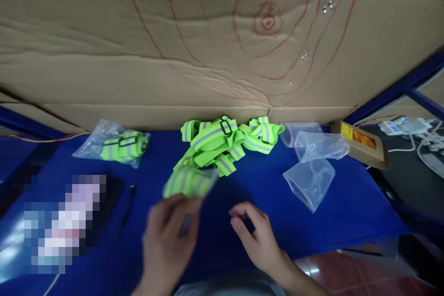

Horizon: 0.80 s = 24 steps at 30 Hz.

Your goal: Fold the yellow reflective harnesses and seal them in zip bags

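Note:
My left hand (pixel 169 236) is blurred by motion near the front of the blue table (pixel 256 194). It grips a clear bag holding a folded neon green reflective band (pixel 189 181). My right hand (pixel 255 231) rests just to the right, fingers curled with nothing visibly in them. A loose pile of neon green reflective bands (pixel 225 143) lies behind both hands against the cardboard. Another bagged band (pixel 118 145) lies at the back left.
Several empty clear zip bags (pixel 312 162) lie at the right. A small cardboard box with a window (pixel 362 143) sits at the table's right edge. A large cardboard sheet with red scribbles (pixel 208 41) stands behind. A black pen (pixel 129 201) lies left. White cables (pixel 416 134) are at far right.

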### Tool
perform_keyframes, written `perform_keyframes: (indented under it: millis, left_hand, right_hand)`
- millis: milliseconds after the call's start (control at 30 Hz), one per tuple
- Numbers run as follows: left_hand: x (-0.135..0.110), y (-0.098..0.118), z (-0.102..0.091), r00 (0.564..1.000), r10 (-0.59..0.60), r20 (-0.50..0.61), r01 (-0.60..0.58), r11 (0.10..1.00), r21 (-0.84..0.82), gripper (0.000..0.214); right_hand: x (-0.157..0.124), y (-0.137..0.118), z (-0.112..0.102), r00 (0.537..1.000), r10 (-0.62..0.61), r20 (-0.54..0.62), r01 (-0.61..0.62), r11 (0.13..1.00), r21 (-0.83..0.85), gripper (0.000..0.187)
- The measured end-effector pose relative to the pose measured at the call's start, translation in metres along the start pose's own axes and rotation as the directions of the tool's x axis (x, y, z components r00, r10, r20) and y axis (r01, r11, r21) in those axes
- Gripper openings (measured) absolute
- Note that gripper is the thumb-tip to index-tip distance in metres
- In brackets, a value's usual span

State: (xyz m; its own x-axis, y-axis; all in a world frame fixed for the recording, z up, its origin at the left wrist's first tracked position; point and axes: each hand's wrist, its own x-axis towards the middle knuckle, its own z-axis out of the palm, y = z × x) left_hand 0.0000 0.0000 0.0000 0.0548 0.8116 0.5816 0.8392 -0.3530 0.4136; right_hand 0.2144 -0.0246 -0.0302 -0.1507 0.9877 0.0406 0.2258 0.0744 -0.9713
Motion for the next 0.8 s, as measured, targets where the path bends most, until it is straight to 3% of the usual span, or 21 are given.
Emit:
perform_keyframes:
  millis: [100,167,267,333,433,633,800]
  left_hand:
    - [-0.045,0.025,0.024,0.985,0.089,0.148,-0.066,0.985,-0.157,0.026]
    - [-0.057,0.032,0.032,0.969,0.113,0.221,-0.061,0.972,-0.228,0.029]
    - [-0.057,0.035,0.033,0.971,0.096,0.219,-0.055,0.981,-0.188,0.027]
    - [-0.052,0.034,0.031,0.981,0.059,0.186,-0.048,0.997,-0.059,0.02]
    - [-0.046,0.031,0.028,0.973,0.002,0.23,-0.012,0.999,0.043,0.02]
    - [-0.048,0.021,0.021,0.973,0.0,0.23,0.018,0.997,-0.074,0.015]
    - [-0.048,0.019,0.009,0.983,-0.024,0.182,0.046,0.992,-0.114,0.017]
  right_hand:
    - [0.01,0.012,0.014,0.979,0.196,0.051,-0.202,0.966,0.164,0.02]
    - [0.016,0.019,0.017,0.963,0.256,0.088,-0.27,0.934,0.236,0.023]
    - [0.02,0.023,0.015,0.936,0.334,0.111,-0.352,0.883,0.311,0.026]
    - [0.021,0.023,0.013,0.916,0.383,0.12,-0.401,0.865,0.302,0.029]
    - [0.02,0.023,0.013,0.9,0.416,0.127,-0.435,0.863,0.258,0.034]
    - [0.019,0.022,0.018,0.905,0.401,0.138,-0.424,0.84,0.34,0.028]
    - [0.017,0.007,0.019,0.9,0.407,0.157,-0.435,0.815,0.383,0.021]
